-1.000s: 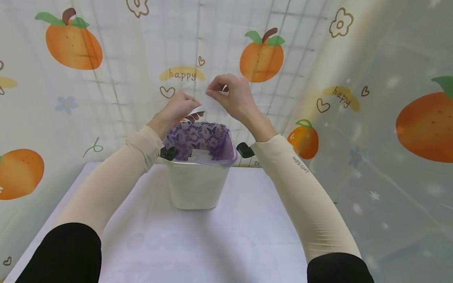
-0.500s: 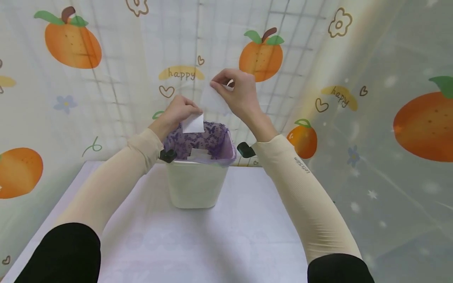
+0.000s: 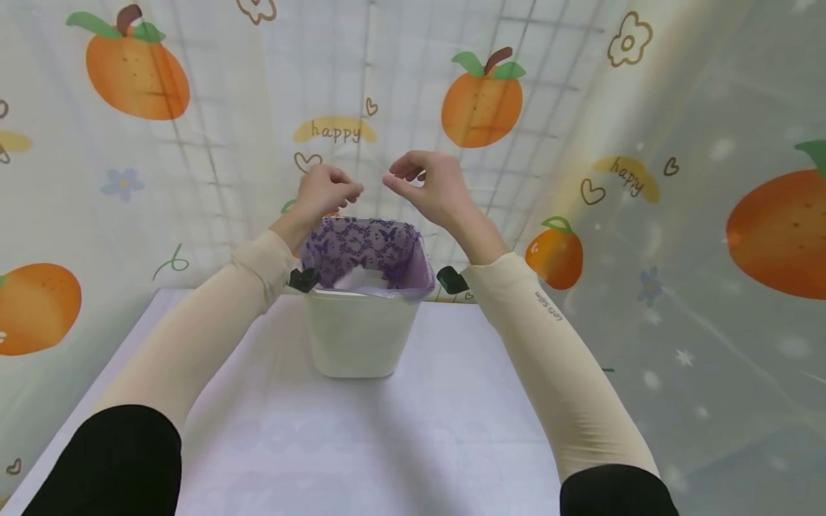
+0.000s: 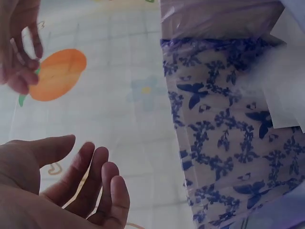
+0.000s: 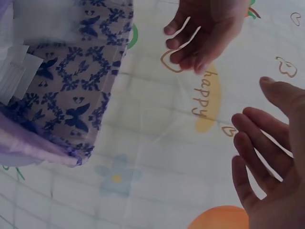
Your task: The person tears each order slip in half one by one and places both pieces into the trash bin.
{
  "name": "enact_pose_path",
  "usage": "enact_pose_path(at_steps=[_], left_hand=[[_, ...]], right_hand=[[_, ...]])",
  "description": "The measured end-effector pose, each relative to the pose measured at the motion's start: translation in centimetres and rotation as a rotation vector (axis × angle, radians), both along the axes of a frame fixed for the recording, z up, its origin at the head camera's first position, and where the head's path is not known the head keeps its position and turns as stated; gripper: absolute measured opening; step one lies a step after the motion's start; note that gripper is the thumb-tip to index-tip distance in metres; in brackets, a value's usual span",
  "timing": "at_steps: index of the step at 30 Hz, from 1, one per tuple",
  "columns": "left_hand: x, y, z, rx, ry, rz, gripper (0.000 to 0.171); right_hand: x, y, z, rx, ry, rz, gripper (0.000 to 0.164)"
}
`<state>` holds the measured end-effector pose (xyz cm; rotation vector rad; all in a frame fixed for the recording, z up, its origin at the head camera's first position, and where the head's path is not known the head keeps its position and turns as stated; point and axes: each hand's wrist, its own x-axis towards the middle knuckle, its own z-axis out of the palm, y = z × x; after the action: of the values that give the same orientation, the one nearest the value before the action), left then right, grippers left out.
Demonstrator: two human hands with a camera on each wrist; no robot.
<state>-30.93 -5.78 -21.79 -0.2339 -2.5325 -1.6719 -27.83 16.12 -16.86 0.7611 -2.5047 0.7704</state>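
My left hand is raised over the back left rim of the white bin, fingers loosely bent and holding nothing. Facing it, my right hand hovers above the back right rim, thumb apart from the fingers. The left wrist view shows space between the left thumb and fingertips. In the right wrist view the right fingers are spread, with nothing among them. A purple butterfly-print bag lines the bin. Inside lie white paper pieces, and a blurred white sheet shows above them.
The bin stands on a table with a white cloth, close to the back edge. A hanging curtain printed with oranges is behind and to the right. Dark camera mounts are strapped at both wrists.
The white paper pieces have left both hands, and a larger white patch now shows in the bin. The fingers have loosened; the right hand has come down slightly, while the left has risen a little.
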Motion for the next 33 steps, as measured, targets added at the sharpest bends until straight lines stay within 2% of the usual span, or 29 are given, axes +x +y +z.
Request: enact_pose_path(at_steps=[6,12,19,24,33], left_hand=[[0.1,-0.7,0.5,0.020,-0.019,0.013,0.027],[-0.3,-1.6,1.0,-0.016,-0.053,0.012,0.030],[-0.7,-2.7,1.0,-0.112,-0.088,-0.040,0.042],[-0.4,-3.9,1.2,-0.132,-0.092,-0.060,0.049],[-0.2,-6.6,1.9,-0.200,-0.106,-0.056,0.063]], right_hand=[[-0.4,0.8,-0.5,0.004,0.004,-0.057,0.040],[-0.6,1.7,-0.8,0.006,0.006,-0.099,0.054],[-0.8,3.3,-1.2,0.027,-0.108,-0.160,0.072],[-0.5,4.9,-1.7,0.052,-0.175,-0.181,0.075],[-0.4,8.6,-3.2,0.067,-0.179,-0.219,0.074]])
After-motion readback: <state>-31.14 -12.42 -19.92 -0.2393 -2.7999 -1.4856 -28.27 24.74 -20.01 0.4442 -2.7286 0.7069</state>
